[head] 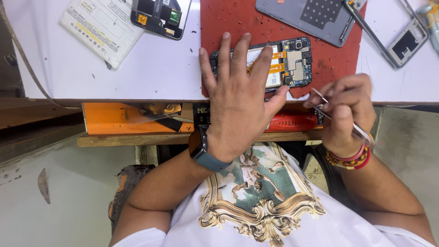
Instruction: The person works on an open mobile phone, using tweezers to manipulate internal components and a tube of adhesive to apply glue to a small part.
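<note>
An opened phone (pixel 292 59) with exposed circuit board and orange flex cables lies on a red mat (pixel 219 23) at the table's near edge. My left hand (pixel 238 96) lies flat on it, fingers spread over its left half, thumb by its lower edge. My right hand (pixel 345 112) hovers just right of the phone at the table edge, pinching metal tweezers (pixel 320 103) whose tips point up-left toward the phone's lower right corner. A dark watch sits on my left wrist, beaded bracelets on my right.
A grey phone back cover (pixel 306 18) lies at the mat's top right, a phone frame (pixel 402 43) further right. Another opened phone (pixel 157 16) and a white booklet (pixel 103 27) lie on the white table (pixel 155 68). An orange tray (pixel 119 121) sits on the shelf below.
</note>
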